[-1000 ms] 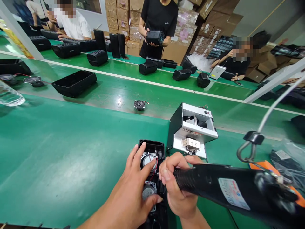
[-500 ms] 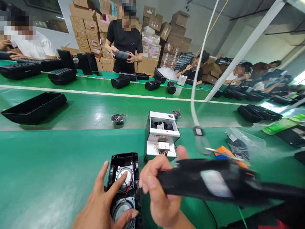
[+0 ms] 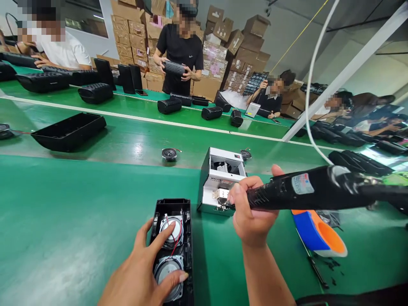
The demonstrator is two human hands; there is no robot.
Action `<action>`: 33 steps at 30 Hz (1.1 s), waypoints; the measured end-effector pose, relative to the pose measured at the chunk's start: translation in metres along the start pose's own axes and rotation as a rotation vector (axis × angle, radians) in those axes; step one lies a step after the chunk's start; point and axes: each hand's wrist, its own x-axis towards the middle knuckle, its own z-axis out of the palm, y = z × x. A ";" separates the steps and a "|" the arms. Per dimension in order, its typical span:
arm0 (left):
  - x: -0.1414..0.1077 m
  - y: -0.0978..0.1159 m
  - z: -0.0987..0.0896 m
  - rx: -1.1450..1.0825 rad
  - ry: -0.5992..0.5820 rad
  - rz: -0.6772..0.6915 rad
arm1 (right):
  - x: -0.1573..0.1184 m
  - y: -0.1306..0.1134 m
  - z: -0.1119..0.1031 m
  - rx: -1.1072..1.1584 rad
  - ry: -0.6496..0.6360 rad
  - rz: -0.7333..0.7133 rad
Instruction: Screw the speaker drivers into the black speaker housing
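Your left hand point(image 3: 145, 276) lies flat on the open black plastic speaker housing point(image 3: 174, 246), which rests on the green tabletop point(image 3: 63, 221) directly in front of you. Its fingers are spread apart: the index finger reaches across the upper round silver speaker driver point(image 3: 172, 229), and the thumb presses the rim of the lower round silver speaker driver point(image 3: 167, 272). Red and black wires point(image 3: 178, 238) run over the upper driver.

Your right hand point(image 3: 251, 212) is clamped around the long black electric screwdriver point(image 3: 306, 191), fingers closed on its front end. The tool lies nearly level, and its tip sits at the front opening of the white metal box-shaped screw feeder point(image 3: 223, 178), just beside the housing's upper right corner. A white cable point(image 3: 310, 85) rises from the tool's rear.

A blue-and-orange object point(image 3: 318, 233) lies on the tabletop below the tool. A small loose round black speaker point(image 3: 168, 154) lies beyond the housing, and an empty black plastic tray-shaped shell point(image 3: 68, 131) lies far left. Across the far belt, a person in a black shirt point(image 3: 180, 51) holds a black cylindrical speaker point(image 3: 174, 68).
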 end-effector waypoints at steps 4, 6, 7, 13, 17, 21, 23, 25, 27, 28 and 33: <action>0.000 0.002 -0.002 -0.006 -0.027 -0.008 | -0.005 -0.011 0.000 0.024 -0.023 0.135; 0.001 0.003 -0.005 -0.013 -0.052 -0.019 | -0.010 -0.022 0.000 0.073 -0.030 0.188; 0.001 0.005 -0.007 -0.023 -0.075 -0.028 | -0.013 -0.030 0.000 0.112 -0.025 0.210; 0.008 0.029 -0.029 -0.011 -0.328 -0.196 | -0.040 -0.080 0.004 0.289 -0.026 0.328; 0.011 0.040 -0.036 -0.008 -0.378 -0.228 | -0.063 -0.083 0.007 0.365 -0.142 0.364; 0.009 0.038 -0.035 -0.022 -0.377 -0.231 | -0.074 -0.070 0.018 0.329 -0.180 0.350; 0.008 0.036 -0.034 -0.030 -0.370 -0.224 | -0.076 -0.066 0.023 0.300 -0.174 0.347; 0.007 0.034 -0.033 -0.043 -0.362 -0.215 | -0.077 -0.062 0.026 0.295 -0.182 0.365; 0.006 0.034 -0.033 -0.051 -0.358 -0.212 | -0.080 -0.060 0.026 0.314 -0.189 0.395; 0.006 0.034 -0.033 -0.055 -0.358 -0.211 | -0.081 -0.058 0.026 0.323 -0.189 0.408; 0.007 0.034 -0.034 -0.075 -0.350 -0.219 | -0.089 -0.051 0.024 0.348 -0.202 0.438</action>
